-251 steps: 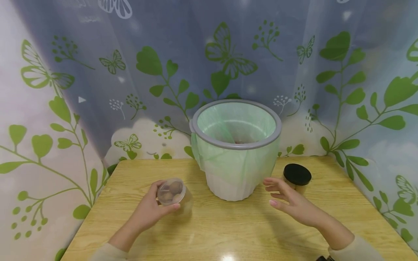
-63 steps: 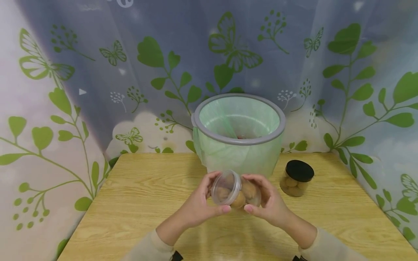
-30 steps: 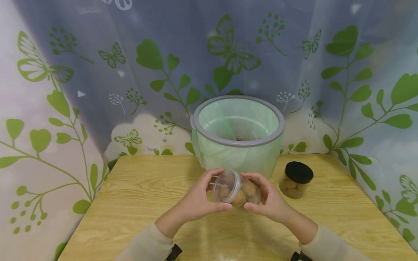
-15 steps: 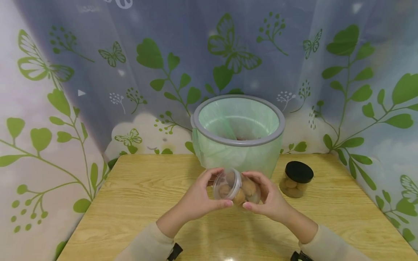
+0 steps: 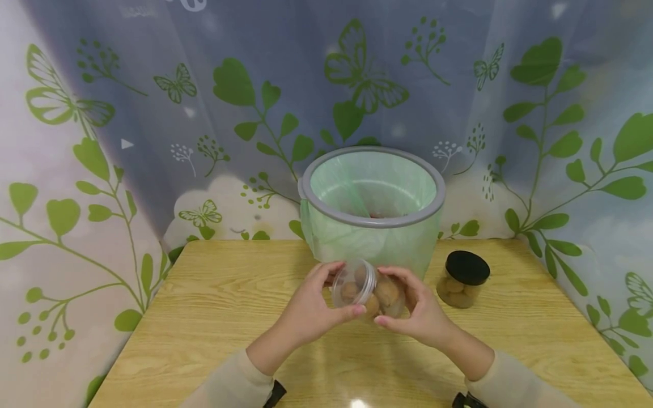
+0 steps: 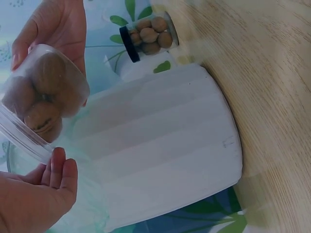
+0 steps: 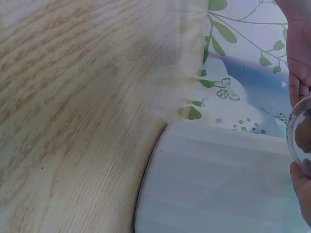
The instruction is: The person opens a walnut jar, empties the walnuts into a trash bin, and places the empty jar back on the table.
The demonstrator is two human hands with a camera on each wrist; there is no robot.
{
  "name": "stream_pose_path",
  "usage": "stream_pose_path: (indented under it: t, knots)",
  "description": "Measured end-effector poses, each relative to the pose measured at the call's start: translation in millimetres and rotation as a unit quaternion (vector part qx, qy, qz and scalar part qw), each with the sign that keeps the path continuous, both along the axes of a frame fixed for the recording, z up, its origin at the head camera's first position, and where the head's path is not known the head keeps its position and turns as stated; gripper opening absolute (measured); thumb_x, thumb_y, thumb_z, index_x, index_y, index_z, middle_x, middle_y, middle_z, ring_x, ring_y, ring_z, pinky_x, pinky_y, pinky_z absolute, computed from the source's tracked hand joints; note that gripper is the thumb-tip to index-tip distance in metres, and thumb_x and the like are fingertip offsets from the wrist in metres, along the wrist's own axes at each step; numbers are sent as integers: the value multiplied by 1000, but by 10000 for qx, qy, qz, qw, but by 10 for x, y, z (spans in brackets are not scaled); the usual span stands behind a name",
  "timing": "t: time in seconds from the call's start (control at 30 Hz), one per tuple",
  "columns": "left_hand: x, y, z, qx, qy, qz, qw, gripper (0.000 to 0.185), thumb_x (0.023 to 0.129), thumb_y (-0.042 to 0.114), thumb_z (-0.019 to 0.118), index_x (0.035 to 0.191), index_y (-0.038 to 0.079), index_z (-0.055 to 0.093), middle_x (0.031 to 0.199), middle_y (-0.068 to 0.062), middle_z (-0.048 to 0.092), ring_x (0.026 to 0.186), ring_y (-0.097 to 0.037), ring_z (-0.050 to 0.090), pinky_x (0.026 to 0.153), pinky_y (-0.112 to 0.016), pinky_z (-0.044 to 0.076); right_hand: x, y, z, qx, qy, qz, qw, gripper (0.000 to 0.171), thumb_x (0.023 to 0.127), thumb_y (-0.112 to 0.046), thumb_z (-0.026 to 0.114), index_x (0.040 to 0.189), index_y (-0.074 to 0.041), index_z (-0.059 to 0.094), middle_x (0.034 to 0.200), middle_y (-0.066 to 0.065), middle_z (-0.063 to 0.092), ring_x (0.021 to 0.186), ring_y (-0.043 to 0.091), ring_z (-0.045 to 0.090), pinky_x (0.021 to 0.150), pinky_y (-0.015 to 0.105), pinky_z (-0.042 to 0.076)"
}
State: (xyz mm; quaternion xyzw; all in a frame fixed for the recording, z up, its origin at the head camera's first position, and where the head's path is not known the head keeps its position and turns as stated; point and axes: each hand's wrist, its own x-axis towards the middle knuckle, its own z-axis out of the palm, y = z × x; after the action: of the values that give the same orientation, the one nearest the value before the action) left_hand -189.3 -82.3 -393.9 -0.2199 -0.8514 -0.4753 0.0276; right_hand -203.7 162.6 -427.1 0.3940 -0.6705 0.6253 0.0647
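Note:
In front of the bin, both hands hold a clear plastic jar, tipped on its side with its clear lid toward the left. Several walnuts show through its wall in the left wrist view. My left hand grips the lid end, thumb below and fingers behind. Curled round the jar's base end is my right hand, its thumb along the lower side. The two thumb tips nearly meet under the jar. Part of the fingers is hidden behind it.
Behind the hands stands a white bin with a grey rim and pale green liner; something reddish lies inside. To its right, a second jar with a black lid holds walnuts. A patterned curtain hangs behind the wooden table.
Earlier my left hand alone held the jar on the left while my right hand was free; both hands then brought it before the bin. Over the last second it has barely shifted.

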Motion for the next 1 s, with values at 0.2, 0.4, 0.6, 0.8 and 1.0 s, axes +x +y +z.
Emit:
stream_pose_path:
  t: [0.2, 0.4, 0.6, 0.8, 1.0]
  knots:
    - [11, 7, -5, -94, -1, 120, 9999, 93, 79, 58, 79, 149, 8, 44, 129, 2, 55, 115, -20, 54, 96, -43, 49, -2, -4, -3, 22, 0, -82, 10000, 78, 72, 19, 79, 140, 8, 42, 140, 1, 51, 124, 15, 52, 98, 26, 48]
    - [-28, -7, -14, -41, 62, -81, 9999, 96, 78, 54, 82, 152, 9, 40, 138, 1, 51, 123, -19, 52, 104, -46, 44, -2, 8, 6, 39, -21, -124, 9999, 78, 73, 18, 79, 141, 7, 42, 140, 1, 51, 124, 16, 52, 98, 26, 47]
    - [-91, -60, -9, 111, 291, -645, 9974, 96, 79, 37, 87, 155, 10, 35, 145, 0, 44, 131, -17, 45, 110, -45, 38, -22, 30, 6, -127, -42, 26, 9999, 76, 74, 18, 78, 141, 9, 41, 140, 3, 52, 123, 16, 52, 95, 26, 49]
    - [-134, -115, -5, 272, 453, -1079, 9928, 91, 81, 26, 86, 154, 8, 35, 150, -2, 40, 132, -18, 44, 110, -48, 37, -34, 32, -1, -282, 43, 205, 9994, 76, 75, 18, 77, 140, 11, 40, 141, 3, 52, 125, 16, 52, 97, 26, 48]
    - [-154, -130, -22, 258, 420, -1148, 9922, 88, 84, 29, 84, 155, 12, 35, 149, 0, 40, 135, -18, 43, 112, -47, 36, -36, 26, 5, -311, 20, 265, 9992, 75, 76, 17, 77, 141, 11, 40, 141, 4, 52, 125, 16, 52, 97, 26, 48]
